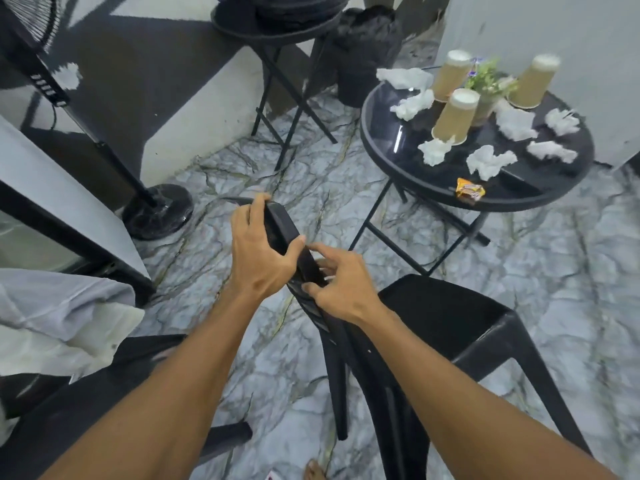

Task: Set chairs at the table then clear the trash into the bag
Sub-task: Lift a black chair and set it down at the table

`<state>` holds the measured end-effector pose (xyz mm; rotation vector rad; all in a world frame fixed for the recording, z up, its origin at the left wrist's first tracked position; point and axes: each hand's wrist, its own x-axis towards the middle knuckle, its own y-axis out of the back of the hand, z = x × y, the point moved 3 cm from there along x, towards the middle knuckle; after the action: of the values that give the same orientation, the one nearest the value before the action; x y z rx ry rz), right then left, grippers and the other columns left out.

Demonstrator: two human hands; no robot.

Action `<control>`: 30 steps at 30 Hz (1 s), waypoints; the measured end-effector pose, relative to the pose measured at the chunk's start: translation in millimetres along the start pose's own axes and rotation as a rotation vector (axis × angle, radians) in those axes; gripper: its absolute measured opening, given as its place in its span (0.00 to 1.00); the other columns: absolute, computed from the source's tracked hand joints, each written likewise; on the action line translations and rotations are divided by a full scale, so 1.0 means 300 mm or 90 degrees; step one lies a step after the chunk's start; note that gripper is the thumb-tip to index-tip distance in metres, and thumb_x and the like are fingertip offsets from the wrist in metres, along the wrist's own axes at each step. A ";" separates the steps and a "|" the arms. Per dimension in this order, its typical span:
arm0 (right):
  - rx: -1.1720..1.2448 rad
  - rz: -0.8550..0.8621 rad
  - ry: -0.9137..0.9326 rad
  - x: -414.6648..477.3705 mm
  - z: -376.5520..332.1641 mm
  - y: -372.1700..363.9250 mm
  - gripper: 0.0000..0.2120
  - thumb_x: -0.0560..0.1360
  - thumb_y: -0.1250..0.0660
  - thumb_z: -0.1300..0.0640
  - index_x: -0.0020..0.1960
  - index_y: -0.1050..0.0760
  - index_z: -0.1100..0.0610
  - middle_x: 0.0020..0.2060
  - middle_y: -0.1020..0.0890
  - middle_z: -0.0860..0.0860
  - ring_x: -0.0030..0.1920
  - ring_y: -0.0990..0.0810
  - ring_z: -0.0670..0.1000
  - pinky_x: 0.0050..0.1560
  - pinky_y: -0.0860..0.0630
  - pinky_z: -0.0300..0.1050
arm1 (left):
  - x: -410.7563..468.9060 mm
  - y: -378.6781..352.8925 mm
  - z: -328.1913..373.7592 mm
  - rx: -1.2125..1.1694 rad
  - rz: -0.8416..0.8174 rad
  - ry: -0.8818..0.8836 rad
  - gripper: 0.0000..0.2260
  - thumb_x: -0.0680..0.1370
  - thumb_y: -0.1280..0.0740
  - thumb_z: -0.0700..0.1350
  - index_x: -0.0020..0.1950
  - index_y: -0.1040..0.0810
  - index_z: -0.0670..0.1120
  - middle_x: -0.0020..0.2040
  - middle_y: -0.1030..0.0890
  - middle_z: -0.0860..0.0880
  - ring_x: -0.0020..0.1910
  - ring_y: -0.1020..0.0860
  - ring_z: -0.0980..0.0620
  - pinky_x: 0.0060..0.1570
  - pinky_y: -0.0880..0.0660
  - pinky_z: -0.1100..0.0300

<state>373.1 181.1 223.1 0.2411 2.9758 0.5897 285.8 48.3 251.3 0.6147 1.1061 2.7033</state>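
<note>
A black plastic chair (pixel 446 317) stands in front of me, its seat turned toward the round black table (pixel 398 147). My left hand (pixel 263 251) grips the top of the chair's backrest. My right hand (pixel 339 282) holds the backrest's edge just below it. On the table lie several crumpled white tissues (pixel 488 161), three upturned paper cups (pixel 453 116), an orange snack wrapper (pixel 469 192) and a small plant (pixel 488 81). A black trash bag (pixel 367 43) stands on the floor behind the table.
A second black chair (pixel 104 410) with white cloth (pixel 62 317) draped over it is at the lower left. A pedestal fan base (pixel 157 216) stands left. A second black table (pixel 273 29) holds stacked items at the back. Marble floor lies between.
</note>
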 end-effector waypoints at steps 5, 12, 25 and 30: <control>-0.015 0.022 0.091 -0.065 -0.196 0.077 0.15 0.71 0.29 0.59 0.57 0.21 0.51 0.47 0.15 0.51 0.47 0.16 0.50 0.47 0.17 0.50 | -0.146 0.101 0.163 -0.010 -0.016 -0.078 0.21 0.76 0.35 0.53 0.66 0.24 0.44 0.45 0.23 0.48 0.46 0.28 0.49 0.49 0.32 0.59; -0.222 -0.057 0.022 -0.247 -0.339 0.168 0.11 0.66 0.29 0.61 0.48 0.23 0.55 0.39 0.19 0.55 0.42 0.21 0.57 0.34 0.23 0.49 | -0.155 0.291 0.264 0.116 -0.108 -0.296 0.16 0.70 0.34 0.52 0.48 0.15 0.43 0.36 0.29 0.53 0.38 0.29 0.50 0.37 0.28 0.54; -0.155 0.045 -0.162 -0.420 -0.409 0.177 0.19 0.75 0.29 0.42 0.31 0.22 0.53 0.20 0.31 0.47 0.22 0.35 0.46 0.28 0.38 0.44 | -0.074 0.304 0.275 -0.157 -0.588 -0.125 0.07 0.76 0.25 0.52 0.50 0.11 0.51 0.37 0.15 0.58 0.36 0.20 0.61 0.37 0.30 0.68; -0.187 0.074 -0.202 -0.488 -0.439 0.177 0.27 0.77 0.36 0.38 0.26 0.33 0.53 0.21 0.32 0.48 0.24 0.35 0.49 0.31 0.35 0.46 | -0.090 0.264 0.302 -0.046 -0.678 -0.166 0.30 0.69 0.34 0.75 0.38 0.14 0.47 0.29 0.23 0.44 0.27 0.32 0.54 0.31 0.36 0.59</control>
<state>507.4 155.6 374.3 0.4379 2.5457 0.8964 349.8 41.4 356.3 0.2288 0.8860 1.6797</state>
